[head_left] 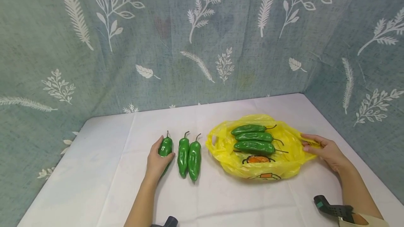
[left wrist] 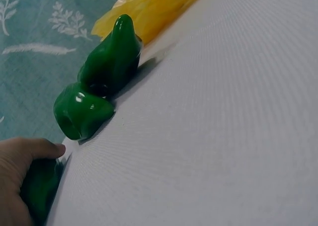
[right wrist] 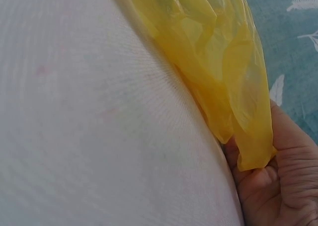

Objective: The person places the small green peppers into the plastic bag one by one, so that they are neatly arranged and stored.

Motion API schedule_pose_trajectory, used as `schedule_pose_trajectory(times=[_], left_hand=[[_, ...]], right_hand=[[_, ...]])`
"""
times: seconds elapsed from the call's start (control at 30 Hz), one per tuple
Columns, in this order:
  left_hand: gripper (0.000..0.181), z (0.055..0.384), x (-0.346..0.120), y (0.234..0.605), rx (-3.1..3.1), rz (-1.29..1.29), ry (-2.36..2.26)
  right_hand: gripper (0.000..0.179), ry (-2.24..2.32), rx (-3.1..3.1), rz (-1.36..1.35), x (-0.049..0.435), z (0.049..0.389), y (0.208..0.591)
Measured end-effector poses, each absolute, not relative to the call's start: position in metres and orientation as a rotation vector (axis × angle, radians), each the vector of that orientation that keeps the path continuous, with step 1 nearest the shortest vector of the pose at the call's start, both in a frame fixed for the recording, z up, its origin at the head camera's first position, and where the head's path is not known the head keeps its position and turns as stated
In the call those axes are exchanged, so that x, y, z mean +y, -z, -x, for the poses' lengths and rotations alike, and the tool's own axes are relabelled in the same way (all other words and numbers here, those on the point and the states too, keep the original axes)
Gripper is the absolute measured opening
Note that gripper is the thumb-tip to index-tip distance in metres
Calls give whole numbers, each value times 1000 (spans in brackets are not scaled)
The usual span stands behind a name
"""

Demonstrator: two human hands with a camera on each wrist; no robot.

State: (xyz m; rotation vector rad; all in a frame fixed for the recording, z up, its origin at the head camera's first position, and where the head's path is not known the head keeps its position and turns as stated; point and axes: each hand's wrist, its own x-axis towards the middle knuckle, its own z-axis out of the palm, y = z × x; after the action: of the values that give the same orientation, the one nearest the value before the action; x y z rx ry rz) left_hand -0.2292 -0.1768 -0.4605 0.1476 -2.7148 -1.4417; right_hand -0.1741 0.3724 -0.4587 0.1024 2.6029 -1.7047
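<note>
At the left of the head view, my left hand point(head_left: 154, 161) grips a green chili pepper point(head_left: 165, 146) lying on the table, thumb on its right side. The left wrist view also shows that pepper point(left wrist: 42, 188), partly covered by the hand. Just right of it lie two more green peppers point(head_left: 183, 157) point(head_left: 194, 160), side by side with stems pointing away. My right hand point(head_left: 332, 154) pinches the right edge of a yellow plastic bag point(head_left: 291, 146); the right wrist view shows the bag's gathered end point(right wrist: 254, 141) between thumb and fingers. Three green peppers point(head_left: 255, 136) lie stacked in rows on the bag.
A white cloth point(head_left: 236, 202) covers the table. Behind and to the right hangs a blue-green curtain point(head_left: 170, 80) with white leaf prints. A short stem pokes out at the left under the lowest bagged pepper; what it belongs to is hidden.
</note>
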Motion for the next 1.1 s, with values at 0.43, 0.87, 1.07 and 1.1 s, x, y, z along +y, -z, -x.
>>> schedule_pose_trajectory(times=[0.43,0.87,1.07,1.1], left_hand=[[81,228,-179,460,-2730,-62,1444],[84,227,-180,459,-2642,-102,1474],[83,227,-180,456,-2652,-78,1509],[83,227,-180,456,-2657,-72,1513]], right_hand=[[53,1759,2567,-87,371,173,457],[54,1730,2568,-100,373,174,458],[52,1744,2567,-79,373,174,458],[51,1753,2564,-72,372,174,459]])
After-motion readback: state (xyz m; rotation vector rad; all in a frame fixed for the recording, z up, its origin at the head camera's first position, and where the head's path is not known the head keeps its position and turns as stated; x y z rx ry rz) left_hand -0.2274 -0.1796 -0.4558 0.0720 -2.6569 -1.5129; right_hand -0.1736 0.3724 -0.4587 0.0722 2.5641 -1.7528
